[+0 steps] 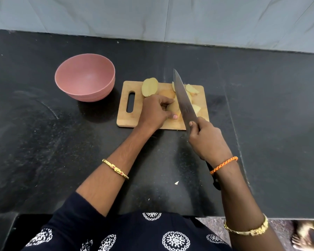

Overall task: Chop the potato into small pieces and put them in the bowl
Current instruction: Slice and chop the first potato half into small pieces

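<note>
Our right hand [207, 140] covers most of the knife handle [215, 180]. The blade [184, 100] and our left hand [155, 113] hide part of the potato piece [173, 107]. The frame edge cuts off the table [43, 142].

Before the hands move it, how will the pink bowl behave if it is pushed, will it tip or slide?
The pink bowl looks like thin plastic and holds nothing, so it is probably light. On the smooth black counter it would likely slide easily. Its base looks narrower than its rim, so a push high on the wall might tip it.
</note>
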Available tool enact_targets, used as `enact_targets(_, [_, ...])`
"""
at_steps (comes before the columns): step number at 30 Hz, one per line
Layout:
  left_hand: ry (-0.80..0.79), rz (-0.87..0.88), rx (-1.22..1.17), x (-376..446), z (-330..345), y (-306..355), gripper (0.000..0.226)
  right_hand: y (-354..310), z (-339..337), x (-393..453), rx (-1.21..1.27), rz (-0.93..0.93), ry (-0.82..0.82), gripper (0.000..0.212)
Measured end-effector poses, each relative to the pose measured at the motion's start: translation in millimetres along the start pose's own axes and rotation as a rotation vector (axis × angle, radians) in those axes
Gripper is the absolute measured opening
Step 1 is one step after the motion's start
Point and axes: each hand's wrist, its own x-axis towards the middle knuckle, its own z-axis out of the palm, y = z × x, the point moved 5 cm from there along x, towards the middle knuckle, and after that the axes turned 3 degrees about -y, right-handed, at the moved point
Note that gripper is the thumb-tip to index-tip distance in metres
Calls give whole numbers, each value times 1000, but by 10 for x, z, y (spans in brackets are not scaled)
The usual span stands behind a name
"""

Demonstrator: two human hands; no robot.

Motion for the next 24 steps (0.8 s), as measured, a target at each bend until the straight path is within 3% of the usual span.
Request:
enact_targets(8, [20, 21, 10, 0, 5, -13, 56, -103, 64, 13, -79, 38, 11, 17])
enact_targets(24, [48, 52, 38, 18, 2, -28, 54, 81, 255, -174, -153, 153, -129, 14])
